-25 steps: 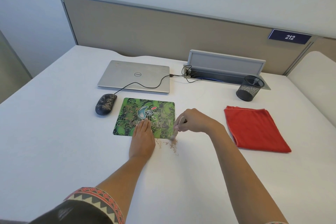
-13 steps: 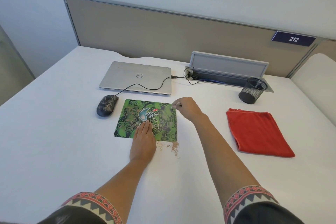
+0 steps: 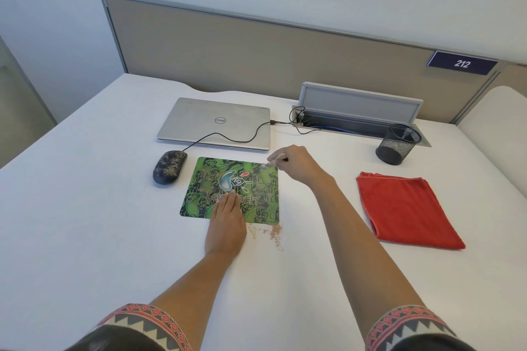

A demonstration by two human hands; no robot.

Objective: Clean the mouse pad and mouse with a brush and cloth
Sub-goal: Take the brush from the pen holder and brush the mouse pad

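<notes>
A green patterned mouse pad [image 3: 216, 179] lies on the white desk. My left hand [image 3: 226, 222] rests flat on its near edge, fingers straight. My right hand [image 3: 293, 164] pinches a small brush [image 3: 274, 162] whose tip touches the pad's far right corner. A dark, dusty wired mouse [image 3: 169, 167] sits just left of the pad. A folded red cloth [image 3: 405, 208] lies to the right, apart from both hands. Brown crumbs [image 3: 271, 234] are scattered on the desk just below the pad's near right corner.
A closed silver laptop [image 3: 216, 122] lies behind the pad, with the mouse cable running across its lid. A black mesh pen cup [image 3: 397, 148] stands at the back right beside an open cable tray [image 3: 359, 111]. A beige partition [image 3: 256, 54] closes off the desk's far side.
My right hand moved the brush from the pad's near right corner, by the crumbs, up to its far right corner. My left hand stayed pressed on the pad.
</notes>
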